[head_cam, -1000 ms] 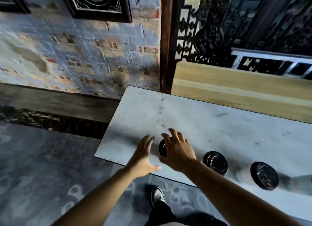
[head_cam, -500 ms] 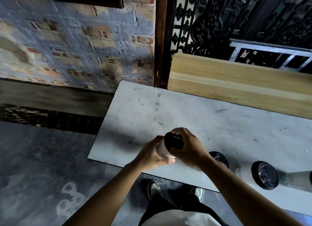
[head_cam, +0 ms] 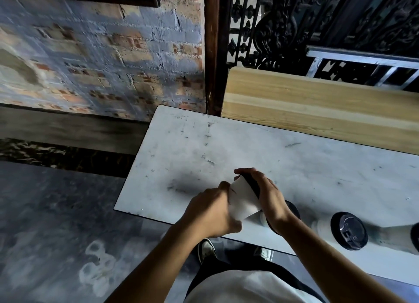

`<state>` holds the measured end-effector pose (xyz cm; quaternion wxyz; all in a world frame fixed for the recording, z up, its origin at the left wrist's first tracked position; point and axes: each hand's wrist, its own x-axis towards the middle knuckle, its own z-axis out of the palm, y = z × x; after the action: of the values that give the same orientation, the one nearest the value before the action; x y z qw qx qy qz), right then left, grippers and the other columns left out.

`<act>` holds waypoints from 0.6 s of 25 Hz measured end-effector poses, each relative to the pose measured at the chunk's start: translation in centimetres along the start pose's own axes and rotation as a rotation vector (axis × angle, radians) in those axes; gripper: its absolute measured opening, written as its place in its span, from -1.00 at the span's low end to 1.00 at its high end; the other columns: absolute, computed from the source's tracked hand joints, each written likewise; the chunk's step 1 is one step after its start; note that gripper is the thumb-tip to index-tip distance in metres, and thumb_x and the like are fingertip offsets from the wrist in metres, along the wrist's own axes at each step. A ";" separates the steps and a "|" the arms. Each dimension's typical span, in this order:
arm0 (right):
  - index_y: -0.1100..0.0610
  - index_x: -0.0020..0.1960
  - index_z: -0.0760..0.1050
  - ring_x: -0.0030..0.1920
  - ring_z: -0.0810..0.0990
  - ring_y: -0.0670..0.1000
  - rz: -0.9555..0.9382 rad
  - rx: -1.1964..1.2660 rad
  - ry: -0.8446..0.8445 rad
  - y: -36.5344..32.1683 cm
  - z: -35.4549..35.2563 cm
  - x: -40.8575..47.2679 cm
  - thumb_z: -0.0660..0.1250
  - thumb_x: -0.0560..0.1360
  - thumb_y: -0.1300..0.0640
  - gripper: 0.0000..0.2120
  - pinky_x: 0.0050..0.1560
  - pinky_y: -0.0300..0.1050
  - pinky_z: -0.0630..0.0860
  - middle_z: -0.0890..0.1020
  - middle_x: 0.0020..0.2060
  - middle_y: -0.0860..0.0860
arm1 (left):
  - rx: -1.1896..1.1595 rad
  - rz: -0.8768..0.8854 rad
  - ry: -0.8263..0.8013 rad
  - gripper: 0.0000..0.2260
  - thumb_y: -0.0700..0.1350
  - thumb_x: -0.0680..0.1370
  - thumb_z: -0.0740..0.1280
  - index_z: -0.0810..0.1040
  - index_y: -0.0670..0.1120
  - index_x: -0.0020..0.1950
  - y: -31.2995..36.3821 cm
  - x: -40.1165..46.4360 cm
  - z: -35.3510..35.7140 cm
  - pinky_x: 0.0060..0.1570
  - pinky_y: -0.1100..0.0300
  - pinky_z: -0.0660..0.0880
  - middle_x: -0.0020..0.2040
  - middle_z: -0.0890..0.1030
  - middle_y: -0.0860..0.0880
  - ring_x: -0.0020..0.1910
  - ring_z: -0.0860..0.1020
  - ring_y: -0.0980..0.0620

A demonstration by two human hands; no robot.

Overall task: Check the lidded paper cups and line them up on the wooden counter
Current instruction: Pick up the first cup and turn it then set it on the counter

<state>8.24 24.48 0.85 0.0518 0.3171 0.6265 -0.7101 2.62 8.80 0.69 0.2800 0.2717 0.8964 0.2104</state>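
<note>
Both hands grip tilted cup (head_cam: 241,199), fingers (head_cam: 260,178) over lid.

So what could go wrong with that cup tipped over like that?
1. The paper cup is held tilted between the left hand and right hand; if it holds a drink and its black lid is loose, it might leak.
2. The right forearm hangs just over another lidded cup and could knock it.
</note>
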 end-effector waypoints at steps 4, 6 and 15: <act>-0.02 0.00 0.75 0.14 0.66 0.24 -0.030 -0.026 0.035 -0.1 -0.5 -0.1 0.20 0.58 -0.12 -0.64 0.29 0.30 0.55 0.75 0.04 0.05 | 0.081 0.027 0.031 -0.50 0.17 0.18 0.41 0.29 0.06 -0.01 1.2 0.0 0.2 -0.46 0.26 0.24 -0.22 0.49 0.12 -0.30 0.50 -0.04; -0.02 0.00 0.75 0.19 0.65 0.25 -0.058 -0.038 0.022 -0.2 -0.7 -0.1 0.21 0.53 -0.11 -0.65 0.30 0.29 0.54 0.76 0.02 0.01 | 0.104 0.040 0.047 -0.49 0.18 0.17 0.40 0.27 0.07 -0.02 1.5 0.0 0.0 -0.44 0.21 0.27 -0.23 0.48 0.13 -0.30 0.49 -0.04; -0.10 0.25 0.69 0.16 0.73 -0.02 -0.001 0.036 -0.137 -1.3 -1.6 0.1 0.18 0.54 -0.26 -0.53 0.14 -0.10 0.62 0.75 0.21 -0.05 | -0.223 -0.093 0.013 -0.29 0.35 0.15 0.45 0.41 0.07 0.20 1.6 -0.6 -0.2 -0.34 0.21 0.50 -0.06 0.65 0.09 -0.13 0.65 0.00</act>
<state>8.19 26.29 1.88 0.0882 0.2683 0.6089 -0.7413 3.49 9.63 1.92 0.3120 0.1958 0.8809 0.2972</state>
